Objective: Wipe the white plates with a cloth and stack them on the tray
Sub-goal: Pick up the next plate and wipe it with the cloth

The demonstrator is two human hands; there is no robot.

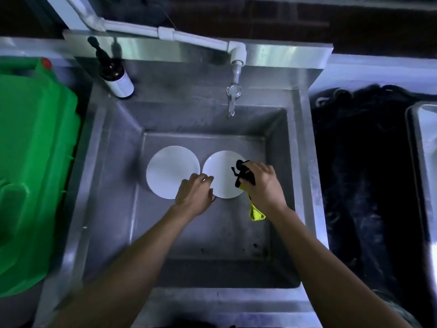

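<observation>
- Deep steel sink [279, 209], two white plates flat on its floor, rims almost touching; tray [423, 162] well apart at far right, nothing stacked yet
- Right plate [221, 174]: best steadied at the near-left rim, wiped centre outward
- Left plate [172, 171]: untouched
- Right hand [262, 183]: fingers clenched round black-and-yellow cloth [244, 176], over the plate's right side
- Left hand [196, 192]: fingers curled onto that plate's rim; true grip hard to tell
</observation>
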